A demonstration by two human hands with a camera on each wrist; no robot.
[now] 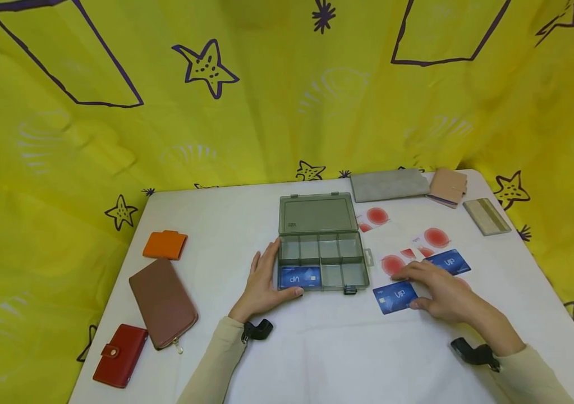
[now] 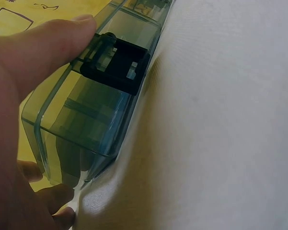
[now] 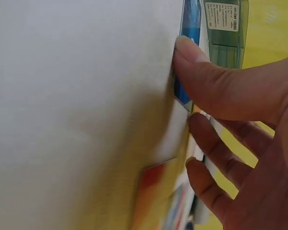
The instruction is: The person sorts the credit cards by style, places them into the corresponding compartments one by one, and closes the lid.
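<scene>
A green translucent compartment box (image 1: 317, 216) lies with its lid folded back on the white table. One blue VIP card (image 1: 299, 276) sits in its front left compartment. My left hand (image 1: 261, 280) holds the box's front left corner, fingers along the side and thumb at the front edge by a dark latch (image 2: 115, 64). To the right, my right hand (image 1: 440, 289) pinches another blue VIP card (image 1: 391, 297) between thumb and fingers, low over the table. The fingers partly cover the card's far side. Behind that hand lies a further blue VIP card (image 1: 450, 262).
White cards with red circles (image 1: 436, 237) are scattered right of the box. At the back right are a grey wallet (image 1: 390, 186), a beige wallet (image 1: 448, 186) and a gold-toned card case (image 1: 487, 216). Orange (image 1: 164, 245), brown (image 1: 164, 303) and red (image 1: 121, 356) wallets lie left.
</scene>
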